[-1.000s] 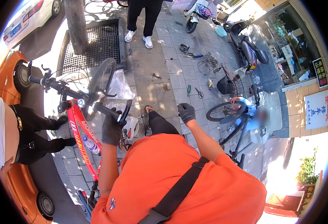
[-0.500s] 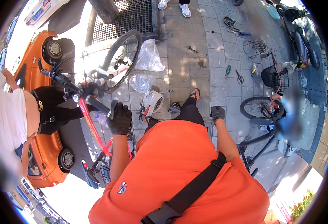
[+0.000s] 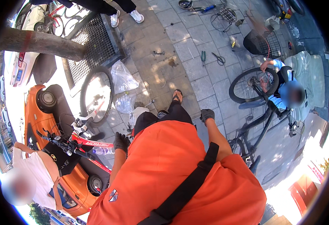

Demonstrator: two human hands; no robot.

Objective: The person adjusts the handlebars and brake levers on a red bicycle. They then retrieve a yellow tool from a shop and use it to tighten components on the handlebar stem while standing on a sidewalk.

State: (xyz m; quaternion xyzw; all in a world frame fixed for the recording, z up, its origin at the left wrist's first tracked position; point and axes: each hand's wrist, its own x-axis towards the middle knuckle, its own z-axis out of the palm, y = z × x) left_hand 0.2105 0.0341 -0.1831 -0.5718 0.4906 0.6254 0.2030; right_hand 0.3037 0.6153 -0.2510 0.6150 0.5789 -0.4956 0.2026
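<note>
Gloved in black, my left hand [image 3: 121, 142] hangs by my left side with its fingers apart, holding nothing I can see. It is nearest to the red and white bicycle [image 3: 93, 143], which stands to the left. The bicycle's black handlebar [image 3: 57, 140] is beyond that hand's reach, near a person in a white shirt [image 3: 37, 172]. My right hand [image 3: 207, 115], in a dark glove, hangs low at my right side. Its fingers are loosely bent and slightly apart, with nothing visible in them. Below it are paving stones.
At the right, a person in blue [image 3: 284, 75] sits behind a black bicycle wheel [image 3: 253, 85], one hand on its tyre. Pliers [image 3: 203, 58], scissors [image 3: 219, 59] and a black basket [image 3: 262, 43] lie ahead. Clear plastic bags [image 3: 124, 77] lie by the front wheel. An orange car [image 3: 41, 112] stands left.
The view has turned. My left hand has come away from beside the handlebar grip and drawn back toward my body. The handlebar now sits farther left. My right hand still hangs down.
</note>
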